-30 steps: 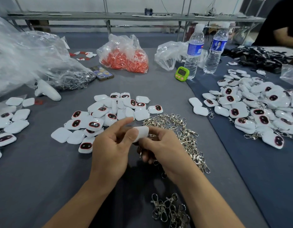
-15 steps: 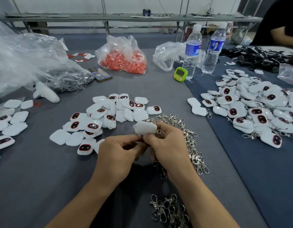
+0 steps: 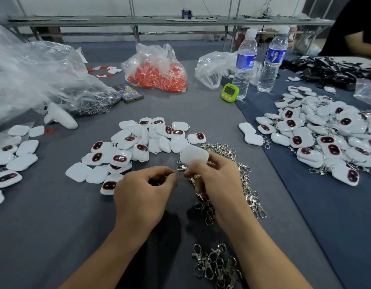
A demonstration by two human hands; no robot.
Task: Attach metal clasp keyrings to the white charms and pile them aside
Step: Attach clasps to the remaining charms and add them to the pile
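Head view, mid-attach; gripping one white charm (image 3: pixel 194 154) in right hand (image 3: pixel 219 184), thumb & fingers curled round its lower edge, holding it up off grey table cloth (image 3: pixel 55 226) w/ plain back toward cam; pinching a clasp keyring (image 3: pixel 181 167) in left hand (image 3: pixel 145 197), thumb & forefinger tips closed on its ring end, remaining fingers curled into palm; clasp stretched across gap betw. both hands, just below charm. Can't tell whether ring already thru charm's loop; hidden behind fingertips & too small anyway.

Step in hand, as judged: hooking keyring onto charm, prob. not done yet. Next move likely needing: lining ring up w/ tiny loop; working split ring round till fully on; firm hold on charm to stop it twisting; then over to done pile (image 3: pixel 326 132) at right on dark blue cloth (image 3: pixel 305 205), among charms w/ clasps showing.

Also seen: loose charms pile (image 3: pixel 143 142) just beyond left hand, mostly w/o clasps as far as visible; spare clasps heap (image 3: pixel 248 190) under & beside right hand; second small heap (image 3: pixel 217 265) by bottom edge betw. forearms. Plenty left in loose pile & plenty in done pile, so approx midway thru job; a guess only.
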